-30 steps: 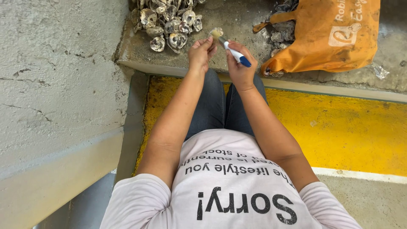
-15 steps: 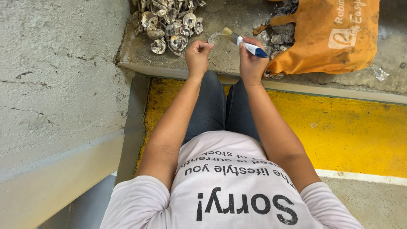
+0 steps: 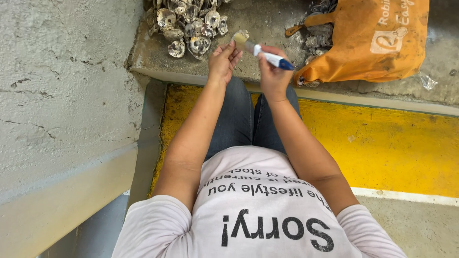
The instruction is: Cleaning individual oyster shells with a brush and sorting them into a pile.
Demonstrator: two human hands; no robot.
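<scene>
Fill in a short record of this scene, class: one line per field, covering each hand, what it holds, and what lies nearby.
Left hand: raised with fingers spread; anything held in it is hidden
Right hand: grips a brush with a blue and white handle
Brush bristles: beside the left fingertips
Shell pile: on the concrete ledge, ahead of the left hand
Orange bag: lying on the ledge to the right, shells at its mouth
Floor: yellow painted strip

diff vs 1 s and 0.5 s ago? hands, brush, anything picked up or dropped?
The right hand tilted the blue-and-white brush, its handle end swinging right and down, bristles still up near the left hand. The left fingers have opened somewhat. Nothing visibly picked up or dropped. The shell pile and orange bag stayed put.
</scene>
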